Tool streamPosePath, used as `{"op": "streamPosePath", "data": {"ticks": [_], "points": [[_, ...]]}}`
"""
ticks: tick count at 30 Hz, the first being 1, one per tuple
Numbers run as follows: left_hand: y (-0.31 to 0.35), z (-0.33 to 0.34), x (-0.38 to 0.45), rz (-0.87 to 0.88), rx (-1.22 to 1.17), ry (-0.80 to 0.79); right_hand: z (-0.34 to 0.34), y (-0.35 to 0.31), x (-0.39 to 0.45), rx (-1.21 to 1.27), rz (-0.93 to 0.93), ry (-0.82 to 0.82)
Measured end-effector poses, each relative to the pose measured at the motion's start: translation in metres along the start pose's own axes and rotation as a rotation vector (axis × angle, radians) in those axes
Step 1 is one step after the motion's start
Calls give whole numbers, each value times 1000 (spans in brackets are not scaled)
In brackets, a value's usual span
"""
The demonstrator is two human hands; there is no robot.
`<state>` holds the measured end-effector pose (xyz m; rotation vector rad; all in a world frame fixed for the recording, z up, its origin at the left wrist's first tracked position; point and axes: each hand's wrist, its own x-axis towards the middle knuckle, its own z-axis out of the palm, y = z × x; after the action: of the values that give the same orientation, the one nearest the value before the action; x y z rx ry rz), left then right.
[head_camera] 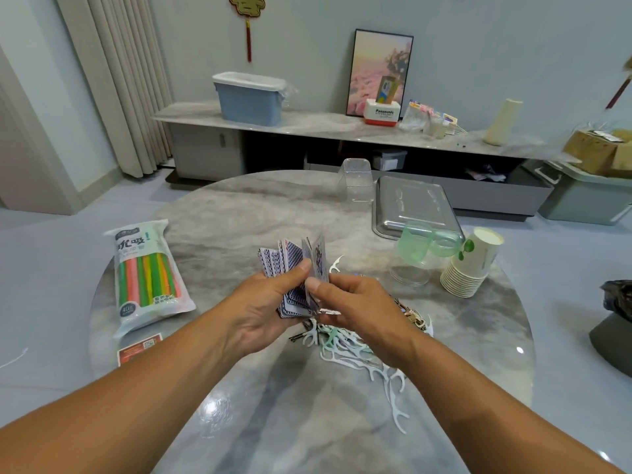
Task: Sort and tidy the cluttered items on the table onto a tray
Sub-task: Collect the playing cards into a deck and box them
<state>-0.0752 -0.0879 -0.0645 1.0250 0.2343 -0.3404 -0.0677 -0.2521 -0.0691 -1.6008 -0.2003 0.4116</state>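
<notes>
While the tray [410, 203] sits bare at the far right of the worktop [239, 213], the step in hand looks like gathering the cards [290, 268] into one deck, judging by the loose fan. Left hand [266, 302] grips the fan from below, thumb curled over the card backs; right hand [355, 302] pinches a card or two at the fan's right edge, thumb on top. Cards are off the worktop, held between both hands, nearer the person than the tray and well apart from it. Next move, as I read it: square the fan into a neat stack, then carry it away from the person and to the right to the tray; needs a firm grip so no card slips out, and the fan is uneven, so some tapping is likely called for. Under the hands, on the near side of the tray, lies a pile of floss picks [362, 357] with some dark hairpins [301, 335] mixed in, not yet sorted. Just at the tray's near edge stand a green cup [413, 241] over a clear one and a stack of paper cups [468, 265] lying tilted. A clear box [355, 179] stands just left of the tray. A straw pack [147, 275] lies far left of the tray, beyond the hands. Most of the task is undone.
</notes>
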Motion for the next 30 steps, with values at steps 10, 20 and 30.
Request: {"op": "streamPosePath", "data": {"ticks": [10,20,30], "points": [[5,0,1,23,-75,-31,-5,-2,1,181,30,-60],[-1,6,0,77,-24,40,-4,-2,6,297,142,-19],[-7,2,9,119,-6,204,-5,0,6,301,153,24]]}}
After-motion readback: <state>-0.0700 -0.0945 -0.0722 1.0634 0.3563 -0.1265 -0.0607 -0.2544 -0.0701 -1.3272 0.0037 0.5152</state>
